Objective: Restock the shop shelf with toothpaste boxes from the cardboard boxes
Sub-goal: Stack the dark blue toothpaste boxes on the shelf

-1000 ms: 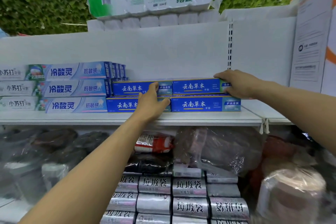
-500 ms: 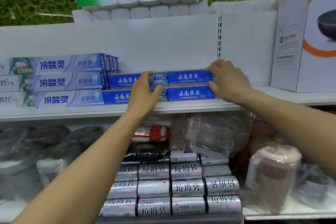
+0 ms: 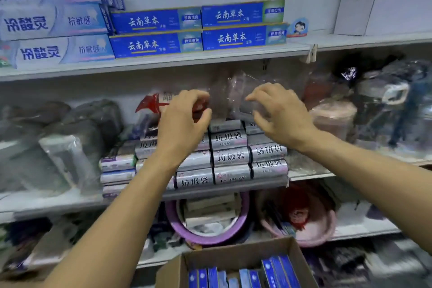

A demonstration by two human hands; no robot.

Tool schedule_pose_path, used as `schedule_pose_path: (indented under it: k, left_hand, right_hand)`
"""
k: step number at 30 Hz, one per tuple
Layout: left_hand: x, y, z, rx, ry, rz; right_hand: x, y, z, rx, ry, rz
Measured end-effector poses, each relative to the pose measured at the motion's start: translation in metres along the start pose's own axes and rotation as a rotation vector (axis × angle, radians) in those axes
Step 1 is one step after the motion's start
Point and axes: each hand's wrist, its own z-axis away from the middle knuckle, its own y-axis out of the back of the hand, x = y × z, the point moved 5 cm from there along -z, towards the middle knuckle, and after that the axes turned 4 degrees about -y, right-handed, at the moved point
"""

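Four blue toothpaste boxes [image 3: 196, 29] are set on the upper shelf [image 3: 163, 62], two high and two across, with the long faces turned to the front. The left pair sits against a stack of pale blue toothpaste boxes [image 3: 53, 23]. To the right of the blue block, bare shelf is seen up to a small cartoon label [image 3: 298, 28] and beyond it.

A cardboard box [image 3: 236, 252] stands open at the near bottom edge of the view, below the shelves. Upright boxes [image 3: 247, 273] of the same blue are packed in it. The restocking is therefore judged partly done: one block is shelved, and the stock in the cardboard box is not yet moved.

The left hand [image 3: 184, 121] and the right hand [image 3: 278, 114] are held in the air in front of the middle shelf [image 3: 58, 199], near each other but apart. Both are empty: the fingers are loosely curled and nothing is gripped. No toothpaste box is touched by either hand.

Readable writing:
- "云南草本" is printed in white on each blue box. The smaller text on the green end panels is too blurred to be read.
- "冷酸灵" and "抗敏感" are printed on the pale blue boxes.
- "垃圾袋" is printed on the silver rolls [image 3: 231, 140] stacked on the middle shelf behind the hands.
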Motion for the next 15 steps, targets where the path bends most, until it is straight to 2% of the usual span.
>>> schedule_pose_path:
  k: [6,10,15]
  left_hand:
    - [-0.015,-0.046,0.079,-0.221,0.247,0.084]
    - [-0.029,-0.083,0.145,-0.410,0.477,0.170]
    - [-0.056,-0.129,0.243,-0.555,0.812,0.215]
  right_hand:
    - [-0.001,-0.041,0.070,-0.224,-0.096,-0.103]
    - [0.002,-0.076,0.124,-0.411,-0.197,-0.180]
    - [0.001,-0.131,0.204,-0.661,-0.340,-0.226]
